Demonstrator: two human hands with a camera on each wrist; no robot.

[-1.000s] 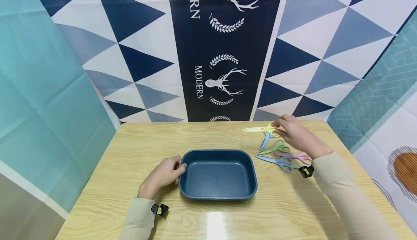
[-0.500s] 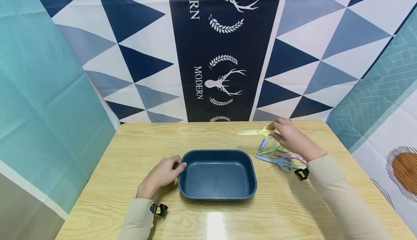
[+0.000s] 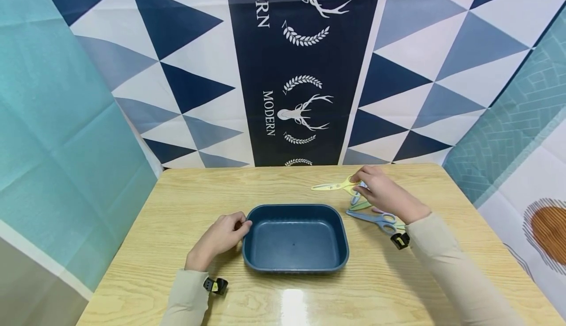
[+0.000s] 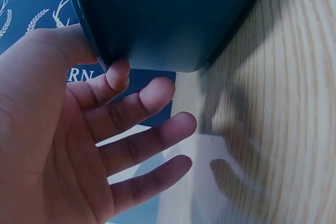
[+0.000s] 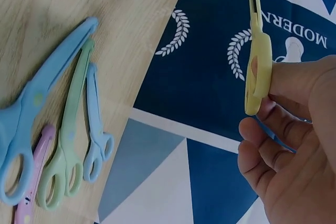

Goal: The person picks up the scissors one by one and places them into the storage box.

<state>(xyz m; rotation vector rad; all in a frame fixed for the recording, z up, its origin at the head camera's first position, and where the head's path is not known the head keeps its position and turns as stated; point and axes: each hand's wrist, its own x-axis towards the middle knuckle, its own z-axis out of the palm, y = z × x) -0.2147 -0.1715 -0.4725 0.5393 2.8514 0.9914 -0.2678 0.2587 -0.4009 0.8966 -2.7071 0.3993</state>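
Note:
My right hand (image 3: 382, 192) holds a pair of yellow scissors (image 3: 329, 187) by the handle, with the blades pointing left. In the right wrist view, the yellow scissors (image 5: 260, 61) rise above the thumb and fingers, clear of the table. My left hand (image 3: 221, 236) pinches the left rim of a dark blue plastic basin (image 3: 294, 243) between thumb and index finger. The left wrist view shows the other fingers of this hand (image 4: 79, 119) spread loosely below the basin wall (image 4: 168, 19). No objects lie inside the basin.
Right of the basin lie large blue scissors (image 5: 37, 98), green scissors (image 5: 67, 129), small blue scissors (image 5: 94, 129) and pink scissors (image 5: 35, 177). The right hand partly covers this group in the head view. A patterned cloth backdrop (image 3: 300, 70) stands behind the wooden table (image 3: 212, 188).
My right hand has moved left and slightly nearer, carrying the yellow scissors away from above the other scissors. My left hand and the basin have stayed in place.

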